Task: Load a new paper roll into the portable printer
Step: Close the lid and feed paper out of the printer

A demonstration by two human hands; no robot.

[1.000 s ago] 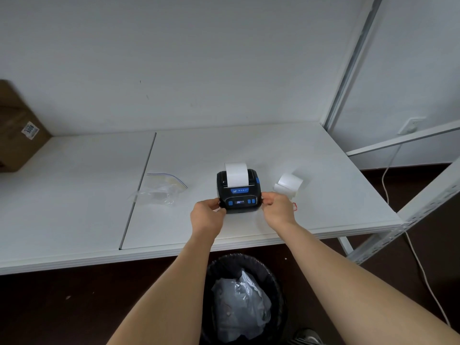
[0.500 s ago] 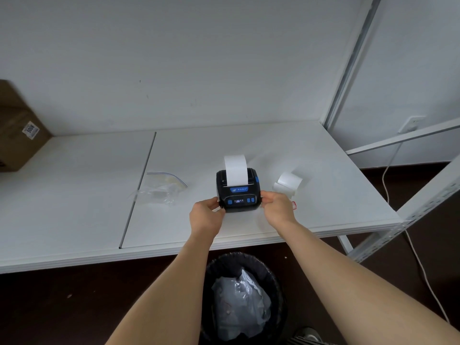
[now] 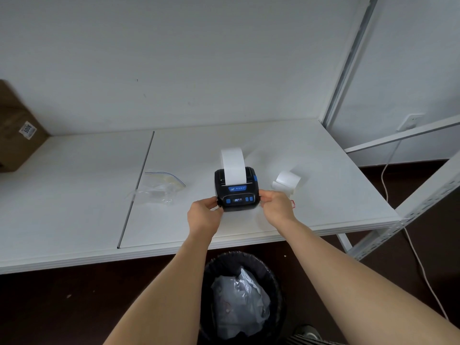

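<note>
A black portable printer (image 3: 236, 192) with blue buttons and a lit display stands near the front of the white table (image 3: 323, 185). Its lid is closed. A white paper strip (image 3: 233, 165) rises out of its top slot and curls backward. My left hand (image 3: 202, 215) grips the printer's left side and my right hand (image 3: 276, 205) grips its right side. A second white paper roll (image 3: 287, 181) lies on the table just right of the printer, behind my right hand.
A clear zip bag (image 3: 159, 189) lies left of the printer. A cardboard box (image 3: 17, 130) sits at the far left. A black bin with a plastic liner (image 3: 240, 297) stands under the table edge. White shelf frame (image 3: 428, 195) and a cable (image 3: 388, 175) are at the right.
The paper strip coming out of the printer has grown longer and now arches backward. Both hands have stayed on the printer's sides.
</note>
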